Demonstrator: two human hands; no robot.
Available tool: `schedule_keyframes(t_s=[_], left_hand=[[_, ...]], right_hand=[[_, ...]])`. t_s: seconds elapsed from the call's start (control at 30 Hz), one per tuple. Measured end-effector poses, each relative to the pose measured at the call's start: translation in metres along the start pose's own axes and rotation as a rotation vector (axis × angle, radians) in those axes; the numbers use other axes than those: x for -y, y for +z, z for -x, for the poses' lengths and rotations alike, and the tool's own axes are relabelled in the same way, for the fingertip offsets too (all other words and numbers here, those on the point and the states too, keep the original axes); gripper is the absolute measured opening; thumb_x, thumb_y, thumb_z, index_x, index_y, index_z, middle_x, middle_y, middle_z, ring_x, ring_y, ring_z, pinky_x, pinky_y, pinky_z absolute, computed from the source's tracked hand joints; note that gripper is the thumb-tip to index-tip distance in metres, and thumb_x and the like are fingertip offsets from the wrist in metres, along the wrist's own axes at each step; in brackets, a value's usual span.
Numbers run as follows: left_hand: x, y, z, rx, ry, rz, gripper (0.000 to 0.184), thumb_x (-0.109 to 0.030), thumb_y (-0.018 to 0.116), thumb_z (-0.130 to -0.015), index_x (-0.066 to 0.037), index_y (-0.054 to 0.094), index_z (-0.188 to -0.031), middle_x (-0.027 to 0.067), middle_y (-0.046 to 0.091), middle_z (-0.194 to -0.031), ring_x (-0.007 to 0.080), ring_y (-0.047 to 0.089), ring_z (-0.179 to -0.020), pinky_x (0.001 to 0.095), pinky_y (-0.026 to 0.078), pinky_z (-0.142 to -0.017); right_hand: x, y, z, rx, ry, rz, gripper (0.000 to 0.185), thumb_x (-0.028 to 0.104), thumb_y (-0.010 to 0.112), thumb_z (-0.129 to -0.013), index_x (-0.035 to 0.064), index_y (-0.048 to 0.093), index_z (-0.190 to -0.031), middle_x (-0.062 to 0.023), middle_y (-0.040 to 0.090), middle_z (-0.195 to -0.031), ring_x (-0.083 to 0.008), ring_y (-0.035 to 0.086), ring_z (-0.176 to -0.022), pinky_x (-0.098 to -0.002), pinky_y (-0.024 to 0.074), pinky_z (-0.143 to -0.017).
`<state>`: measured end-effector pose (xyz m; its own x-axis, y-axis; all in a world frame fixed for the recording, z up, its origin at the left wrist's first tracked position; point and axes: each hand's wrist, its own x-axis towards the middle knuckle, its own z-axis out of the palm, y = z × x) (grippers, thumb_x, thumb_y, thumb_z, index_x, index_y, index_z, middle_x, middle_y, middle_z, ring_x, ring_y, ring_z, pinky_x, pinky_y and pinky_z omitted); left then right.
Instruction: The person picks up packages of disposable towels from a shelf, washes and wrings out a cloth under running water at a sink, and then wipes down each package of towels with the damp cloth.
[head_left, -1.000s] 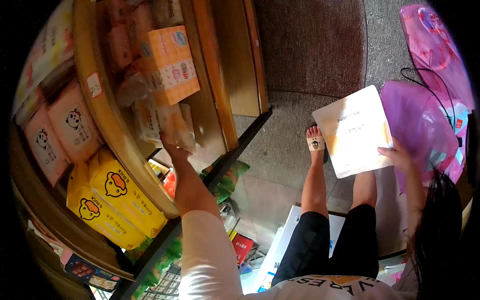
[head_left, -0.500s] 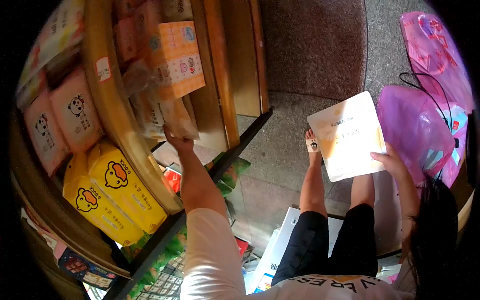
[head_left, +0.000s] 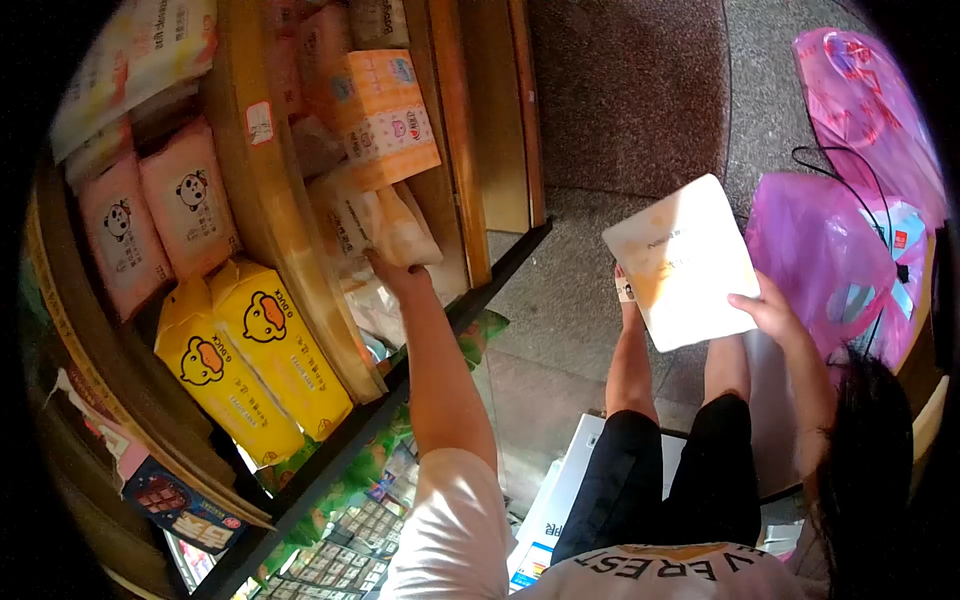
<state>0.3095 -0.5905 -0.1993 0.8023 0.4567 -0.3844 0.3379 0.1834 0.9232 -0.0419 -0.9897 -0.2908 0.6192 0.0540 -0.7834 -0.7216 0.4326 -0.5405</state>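
My left hand (head_left: 402, 278) reaches into the wooden shelf at the upper left, its fingers closed on the lower edge of a pale plastic-wrapped packet (head_left: 385, 225). Just above that packet sits an orange checked package (head_left: 390, 120). My right hand (head_left: 765, 308) grips the lower right edge of a flat white and yellow pouch (head_left: 685, 265), thumb on top and the other fingers hidden beneath. The pouch is held over the floor, in front of my legs, with its printed face up.
Yellow duck-print packs (head_left: 255, 360) and pink panda-print packs (head_left: 190, 195) fill the nearer shelf tier. Pink plastic bags (head_left: 815, 250) with a black cord lie at the right. A white box (head_left: 560, 490) stands beside my legs. A black metal edge (head_left: 395, 375) runs along the shelf end.
The view has shifted, so the shelf appears farther right. My left hand remains at the packet, whose upper part now looks tilted and bunched. The pouch in my right hand has turned slightly.
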Motion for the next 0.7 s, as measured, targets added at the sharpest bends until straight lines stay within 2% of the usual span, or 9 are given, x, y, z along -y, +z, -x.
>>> schedule_keyframes(t_s=[0.07, 0.1, 0.17, 0.23, 0.3, 0.37, 0.43, 0.53, 0.7], left_hand=[[-0.007, 0.016, 0.034, -0.198, -0.076, -0.051, 0.048, -0.041, 0.041, -0.091, -0.011, 0.038, -0.129, 0.0057, 0.043, -0.129, 0.0249, 0.044, -0.114, 0.0394, 0.037, -0.094], [-0.013, 0.016, 0.045, -0.191, -0.077, -0.053, 0.048, -0.041, 0.041, -0.091, -0.011, 0.038, -0.129, 0.0057, 0.043, -0.129, 0.0249, 0.044, -0.114, 0.0394, 0.037, -0.094], [-0.019, 0.015, 0.063, -0.116, -0.096, -0.041, 0.048, -0.04, 0.041, -0.091, -0.011, 0.038, -0.129, 0.0049, 0.045, -0.127, 0.0239, 0.045, -0.113, 0.0376, 0.038, -0.093], [-0.025, 0.016, 0.08, -0.112, -0.108, -0.092, 0.047, -0.04, 0.041, -0.091, -0.01, 0.039, -0.128, 0.005, 0.046, -0.126, 0.0234, 0.047, -0.111, 0.0367, 0.039, -0.091], [-0.027, 0.019, 0.094, -0.109, -0.13, -0.175, 0.047, -0.038, 0.041, -0.091, -0.008, 0.04, -0.127, 0.0053, 0.049, -0.123, 0.0224, 0.049, -0.108, 0.035, 0.042, -0.088], [-0.026, 0.016, 0.105, -0.028, -0.139, -0.165, 0.046, -0.038, 0.042, -0.091, -0.008, 0.04, -0.126, 0.0058, 0.049, -0.123, 0.0226, 0.049, -0.108, 0.0363, 0.042, -0.089], [-0.023, 0.015, 0.122, 0.054, -0.153, -0.146, 0.046, -0.037, 0.042, -0.091, -0.007, 0.041, -0.125, 0.0063, 0.049, -0.123, 0.0229, 0.05, -0.108, 0.0376, 0.042, -0.089], [-0.021, 0.018, 0.151, 0.049, -0.233, -0.138, 0.043, -0.036, 0.045, -0.09, -0.006, 0.045, -0.121, 0.0074, 0.052, -0.118, 0.0245, 0.053, -0.105, 0.0395, 0.042, -0.09], [-0.012, 0.011, 0.223, 0.027, -0.229, -0.199, 0.041, -0.021, 0.054, -0.086, 0.0, 0.043, -0.12, 0.0128, 0.052, -0.116, 0.0219, 0.054, -0.102, 0.0354, 0.047, -0.083]], right_hand=[[0.021, 0.016, -0.001, -0.034, -0.053, 0.12, 0.053, 0.014, 0.064, -0.077, -0.0028, 0.042, -0.123, -0.0166, 0.057, -0.109, -0.0246, 0.055, -0.1, -0.033, 0.0408, -0.088], [0.035, 0.025, -0.004, -0.068, -0.111, 0.243, 0.053, 0.014, 0.064, -0.076, -0.0017, 0.043, -0.122, -0.0174, 0.057, -0.109, -0.0257, 0.055, -0.1, -0.0329, 0.041, -0.088], [0.046, 0.035, -0.021, -0.109, -0.275, 0.482, 0.051, 0.008, 0.06, -0.079, -0.0032, 0.04, -0.124, -0.0135, 0.055, -0.112, -0.0177, 0.052, -0.103, -0.0292, 0.0408, -0.087], [0.093, 0.057, -0.025, -0.122, -0.284, 0.438, 0.049, 0.008, 0.059, -0.079, -0.0025, 0.041, -0.123, -0.0177, 0.058, -0.108, -0.0211, 0.057, -0.098, -0.0303, 0.0428, -0.085], [0.109, 0.075, -0.043, -0.218, -0.442, 0.594, 0.046, 0.009, 0.059, -0.079, -0.0002, 0.043, -0.121, -0.0208, 0.061, -0.098, -0.0255, 0.062, -0.086, -0.0328, 0.0473, -0.076], [0.134, 0.099, -0.056, -0.295, -0.558, 0.534, 0.039, 0.011, 0.058, -0.08, 0.0021, 0.046, -0.116, -0.0208, 0.063, -0.088, -0.028, 0.064, -0.074, -0.0349, 0.0498, -0.066], [0.179, 0.12, -0.057, -0.144, -0.298, 0.566, 0.033, 0.012, 0.058, -0.081, 0.0048, 0.049, -0.112, -0.0202, 0.063, -0.084, -0.0294, 0.064, -0.069, -0.0363, 0.0508, -0.06], [0.185, 0.145, -0.081, -0.204, -0.641, 0.642, 0.032, 0.009, 0.057, -0.08, 0.0098, 0.05, -0.111, -0.0181, 0.063, -0.086, -0.0307, 0.064, -0.068, -0.0381, 0.0523, -0.06], [0.201, 0.152, -0.089, -0.125, -0.68, 0.844, 0.035, 0.004, 0.054, -0.076, 0.0106, 0.054, -0.111, -0.0169, 0.062, -0.084, -0.0309, 0.063, -0.074, -0.0395, 0.0519, -0.064]])
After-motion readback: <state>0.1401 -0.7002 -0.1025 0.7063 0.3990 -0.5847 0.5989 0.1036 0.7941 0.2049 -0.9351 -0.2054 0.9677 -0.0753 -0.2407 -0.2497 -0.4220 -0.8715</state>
